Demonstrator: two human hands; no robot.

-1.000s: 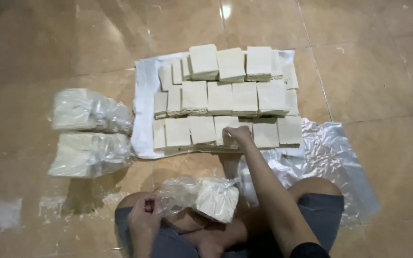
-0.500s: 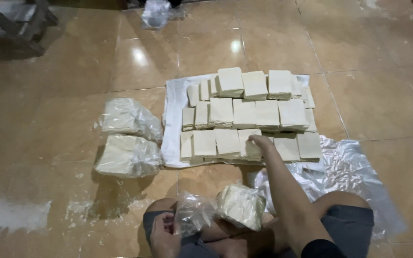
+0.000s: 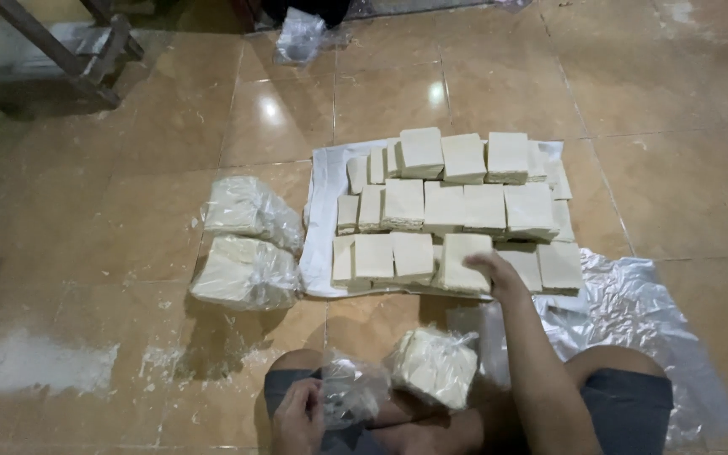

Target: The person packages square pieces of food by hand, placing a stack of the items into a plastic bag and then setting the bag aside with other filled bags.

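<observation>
The wide brown glossy tiled floor (image 3: 128,211) was seen at a steeper angle than a second earlier, so that a grey metal frame (image 3: 52,59) at upper left was brought into view. On the white cloth sheet (image 3: 320,253) the pale square pressed blocks (image 3: 465,194) were left in their rows. One pale square block in the front row (image 3: 463,263), flat half a second before, was now tilted up and gripped at its near edge by the right hand (image 3: 499,274); a block was judged to be in the act of being taken. The clear plastic bag with blocks inside (image 3: 431,366) was held at its mouth by the left hand (image 3: 301,413), closed on the film, over the lap
</observation>
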